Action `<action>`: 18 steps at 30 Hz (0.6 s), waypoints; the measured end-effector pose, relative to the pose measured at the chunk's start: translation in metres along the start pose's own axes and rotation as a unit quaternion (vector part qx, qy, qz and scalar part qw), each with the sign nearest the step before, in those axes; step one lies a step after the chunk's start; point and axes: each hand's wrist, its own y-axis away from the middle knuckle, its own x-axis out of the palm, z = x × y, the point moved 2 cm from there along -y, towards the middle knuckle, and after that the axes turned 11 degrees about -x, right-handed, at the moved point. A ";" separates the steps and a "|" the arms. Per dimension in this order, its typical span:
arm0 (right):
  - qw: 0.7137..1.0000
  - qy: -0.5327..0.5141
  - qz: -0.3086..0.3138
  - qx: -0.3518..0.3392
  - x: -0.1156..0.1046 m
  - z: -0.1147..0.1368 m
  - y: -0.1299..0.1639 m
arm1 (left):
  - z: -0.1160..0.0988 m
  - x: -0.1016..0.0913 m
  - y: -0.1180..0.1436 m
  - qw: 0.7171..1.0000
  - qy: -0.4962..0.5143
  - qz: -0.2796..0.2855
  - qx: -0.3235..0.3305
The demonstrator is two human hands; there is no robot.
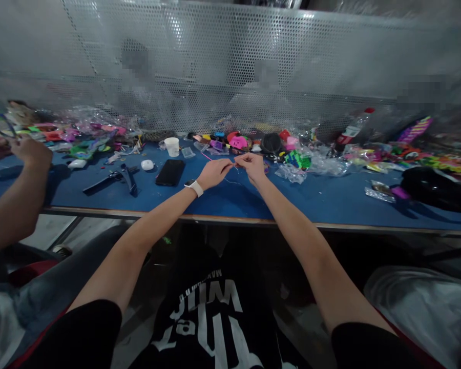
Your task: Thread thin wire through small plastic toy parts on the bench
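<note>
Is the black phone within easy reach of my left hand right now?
Probably yes: the phone lies flat just left of the left hand, with bare blue table between, though both hands pinch a thin thread.

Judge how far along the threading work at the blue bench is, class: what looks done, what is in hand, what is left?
Done: nothing finished can be told apart among the colourful pieces by the mesh wall. In hand: the left hand and right hand meet over the blue table, pinching a thin thread and something too small to identify. Left: probably plenty, judging by the loose pieces and plastic bags.

Black short-sleeved shirt with white lettering; white watch (194, 187) on left wrist.
</note>
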 end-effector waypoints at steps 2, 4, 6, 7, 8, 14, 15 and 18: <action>1.000 -0.005 0.002 0.025 0.000 -0.002 0.001 | 0.000 -0.001 0.001 1.000 -0.002 -0.004 -0.005; 0.998 -0.013 0.016 0.051 0.000 -0.005 0.002 | 0.000 -0.001 0.001 1.000 -0.010 -0.001 -0.012; 0.997 -0.020 0.029 0.071 -0.001 -0.007 0.003 | -0.002 -0.001 0.002 0.999 -0.020 0.003 -0.025; 0.997 -0.022 0.029 0.074 -0.002 -0.008 0.003 | -0.002 -0.001 0.003 0.999 -0.023 0.002 -0.036; 0.997 -0.020 0.025 0.072 -0.002 -0.009 0.004 | -0.003 -0.001 0.003 0.998 -0.026 -0.001 -0.050; 0.996 0.065 0.054 -0.015 0.006 -0.008 0.012 | 0.003 -0.001 0.002 0.989 -0.039 -0.036 -0.141; 0.992 0.097 0.063 -0.049 0.007 -0.007 0.014 | 0.005 -0.001 0.002 0.988 -0.037 -0.035 -0.148; 0.963 0.209 0.096 -0.141 0.010 0.000 0.019 | 0.008 0.001 0.001 0.989 -0.031 -0.024 -0.142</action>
